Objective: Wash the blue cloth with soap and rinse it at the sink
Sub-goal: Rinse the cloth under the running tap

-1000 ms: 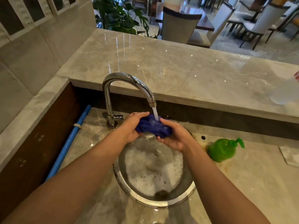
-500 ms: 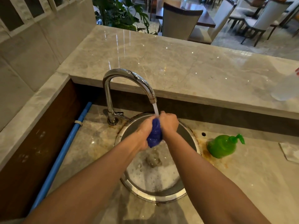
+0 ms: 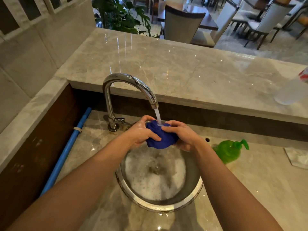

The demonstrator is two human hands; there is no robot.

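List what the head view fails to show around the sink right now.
- Sink drain: hidden under foam.
- Blue cloth: its sides are covered by the left hand and right hand.
- Clear bottle with a red label: cut off by the right edge, blurred.
- White object on the counter: cut off by the right edge.

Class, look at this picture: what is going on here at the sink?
A person is rinsing a bunched-up blue cloth under the running faucet. The left hand and the right hand both grip the cloth, holding it over the round sink, whose basin is full of white suds. The water stream lands on top of the cloth. A green soap bottle lies on the counter to the right of the sink, untouched.
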